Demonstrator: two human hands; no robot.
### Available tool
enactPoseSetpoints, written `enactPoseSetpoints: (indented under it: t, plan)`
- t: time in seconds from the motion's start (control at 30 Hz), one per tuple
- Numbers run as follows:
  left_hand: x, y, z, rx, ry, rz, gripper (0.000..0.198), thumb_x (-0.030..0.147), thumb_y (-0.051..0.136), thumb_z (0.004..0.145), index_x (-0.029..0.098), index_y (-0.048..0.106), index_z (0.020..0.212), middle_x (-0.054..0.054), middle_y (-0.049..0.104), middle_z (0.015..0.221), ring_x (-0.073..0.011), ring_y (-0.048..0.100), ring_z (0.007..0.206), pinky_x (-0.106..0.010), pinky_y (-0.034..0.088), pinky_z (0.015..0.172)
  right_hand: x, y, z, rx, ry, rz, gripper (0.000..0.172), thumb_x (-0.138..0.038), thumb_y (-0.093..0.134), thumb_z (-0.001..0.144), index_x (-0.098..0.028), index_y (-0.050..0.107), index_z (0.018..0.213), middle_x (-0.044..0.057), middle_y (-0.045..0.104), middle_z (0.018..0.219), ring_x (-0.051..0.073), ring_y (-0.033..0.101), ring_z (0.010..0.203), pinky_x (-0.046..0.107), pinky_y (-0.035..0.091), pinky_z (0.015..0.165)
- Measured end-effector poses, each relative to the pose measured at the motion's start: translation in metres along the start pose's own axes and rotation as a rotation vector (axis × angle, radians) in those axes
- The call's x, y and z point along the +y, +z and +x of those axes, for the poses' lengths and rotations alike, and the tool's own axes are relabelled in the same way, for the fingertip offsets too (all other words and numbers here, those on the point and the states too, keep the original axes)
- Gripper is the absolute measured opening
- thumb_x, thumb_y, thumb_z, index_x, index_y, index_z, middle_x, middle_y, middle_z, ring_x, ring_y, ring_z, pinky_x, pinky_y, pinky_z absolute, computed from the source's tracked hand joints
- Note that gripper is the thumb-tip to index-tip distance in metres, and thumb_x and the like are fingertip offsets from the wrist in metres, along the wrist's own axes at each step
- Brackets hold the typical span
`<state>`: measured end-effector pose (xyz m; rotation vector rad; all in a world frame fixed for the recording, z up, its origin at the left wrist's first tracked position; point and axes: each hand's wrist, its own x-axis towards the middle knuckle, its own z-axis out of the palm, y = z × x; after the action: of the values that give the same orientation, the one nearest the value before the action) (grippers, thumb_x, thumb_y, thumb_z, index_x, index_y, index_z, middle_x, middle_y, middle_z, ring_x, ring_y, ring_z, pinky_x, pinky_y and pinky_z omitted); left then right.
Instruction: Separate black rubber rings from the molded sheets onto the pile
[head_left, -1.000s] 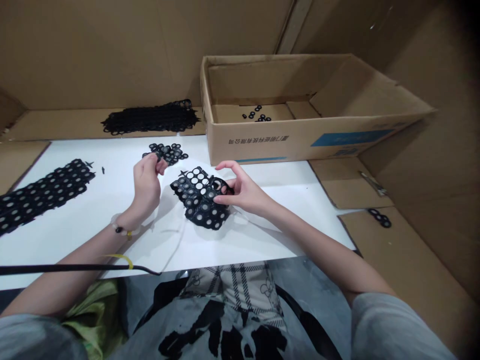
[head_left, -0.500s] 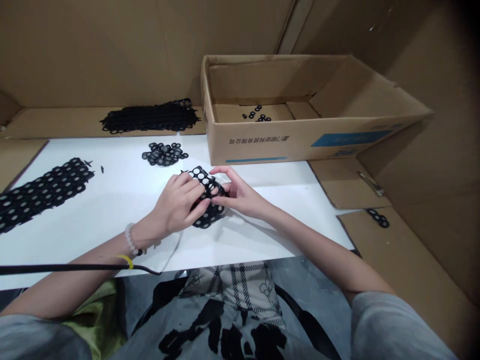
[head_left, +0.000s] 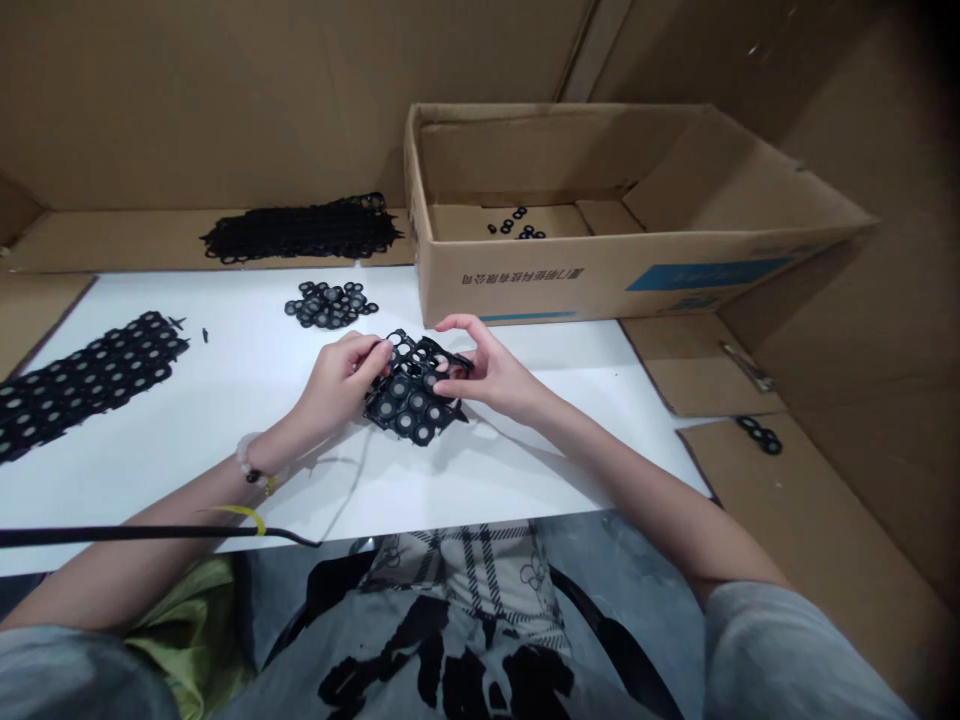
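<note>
A black perforated sheet of rings (head_left: pixel 411 400) with grey discs in many holes lies between my hands on the white table (head_left: pixel 480 480). My left hand (head_left: pixel 341 378) pinches its upper left corner between thumb and fingers. My right hand (head_left: pixel 487 365) grips its upper right edge, where the holes are empty. The sheet's lower part rests near the table surface, and my fingers hide part of its top edge.
A loose heap of black rings (head_left: pixel 328 305) and a long ringed strip (head_left: pixel 82 385) lie on the table. Beyond stand a black mesh pile (head_left: pixel 300 232) and a cardboard box (head_left: pixel 622 275) holding small rings (head_left: pixel 517 222). A black rod (head_left: pixel 150 537) crosses the near edge.
My left hand has moved from the pile to the sheet, first covering it and now holding its upper left corner. The sheet has shifted slightly and my right hand has stayed on its upper edge.
</note>
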<state>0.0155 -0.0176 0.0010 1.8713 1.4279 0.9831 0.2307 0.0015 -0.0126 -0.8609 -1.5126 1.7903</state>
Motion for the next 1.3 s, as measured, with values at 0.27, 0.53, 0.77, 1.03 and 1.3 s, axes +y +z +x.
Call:
enactPoseSetpoints:
  t: [0.27,0.53,0.77,1.03,1.3]
  plan:
    - [-0.004,0.012,0.001,0.041,-0.297,-0.444,0.034,0.043,0.057,0.083,0.019,0.052,0.059,0.0,0.049,0.06,-0.0126,0.04,0.056,-0.026,0.031,0.05,0.001,0.0,0.003,0.062,0.004,0.03,0.067,-0.033,0.082,0.063,-0.028,0.038,0.113,-0.008,0.046,0.072,0.008,0.044,0.057,0.021,0.037,0.053]
    - [-0.01,-0.004,0.024,0.17,-0.408,-0.78,0.04,0.039,0.059,0.084,0.022,0.032,0.062,0.007,0.031,0.056,-0.0086,0.033,0.05,-0.024,0.035,0.05,-0.003,-0.011,0.003,0.03,-0.033,0.047,0.063,-0.03,0.082,0.063,-0.027,0.036,0.105,-0.006,0.052,0.079,0.007,0.046,0.061,0.02,0.037,0.057]
    - [-0.011,-0.017,0.015,0.375,0.165,-0.078,0.028,0.027,0.046,0.093,0.021,0.049,0.066,0.0,0.052,0.064,-0.0142,0.047,0.063,-0.032,0.038,0.061,-0.004,-0.009,0.003,0.094,-0.005,0.002,0.076,-0.022,0.082,0.063,-0.028,0.038,0.124,-0.005,0.055,0.08,0.011,0.054,0.067,0.024,0.044,0.063]
    - [0.003,0.011,-0.016,-0.021,0.645,0.588,0.024,0.02,0.047,0.092,0.02,0.05,0.068,-0.005,0.06,0.069,-0.0213,0.045,0.074,-0.035,0.044,0.07,0.008,0.01,0.002,0.044,-0.058,0.045,0.068,-0.025,0.08,0.066,-0.025,0.042,0.123,-0.007,0.058,0.074,0.008,0.055,0.06,0.021,0.044,0.059]
    - [-0.002,0.006,-0.01,-0.164,0.639,0.605,0.027,0.034,0.046,0.097,0.017,0.053,0.078,-0.007,0.058,0.074,-0.0225,0.045,0.076,-0.036,0.044,0.071,0.01,0.012,0.001,-0.035,-0.074,0.067,0.071,-0.02,0.077,0.07,-0.025,0.038,0.129,-0.007,0.059,0.076,0.006,0.051,0.058,0.018,0.039,0.054]
